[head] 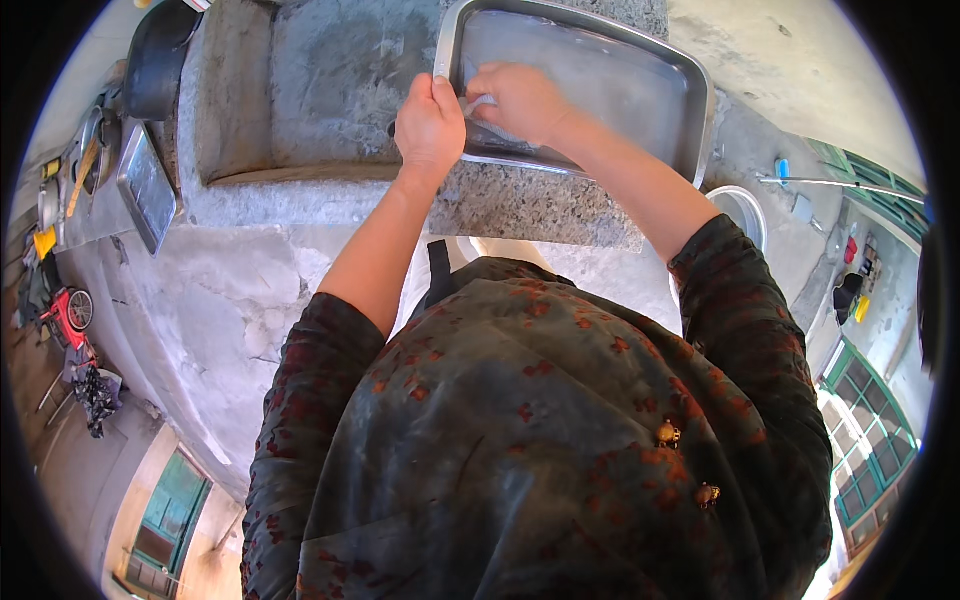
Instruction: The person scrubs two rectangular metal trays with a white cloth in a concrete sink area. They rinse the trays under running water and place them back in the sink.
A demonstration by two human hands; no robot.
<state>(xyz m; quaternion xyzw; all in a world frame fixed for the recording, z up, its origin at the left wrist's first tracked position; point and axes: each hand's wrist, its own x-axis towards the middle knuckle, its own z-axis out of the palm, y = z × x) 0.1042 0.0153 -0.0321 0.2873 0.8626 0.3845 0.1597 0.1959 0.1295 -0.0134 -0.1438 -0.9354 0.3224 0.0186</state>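
Note:
A rectangular metal tray rests on a speckled stone slab beside a concrete sink. My left hand grips the tray's left rim, its thumb over the edge. Inside the tray, near that same left end, my right hand presses a pale, wet-looking cloth against the metal. The hand covers part of the cloth. The tray's floor looks wet and hazy.
Left of the sink lie a dark pan, a smaller metal tray and a wooden-handled tool. A round metal basin stands low at the right, partly behind my right arm. A red wheeled item is at far left.

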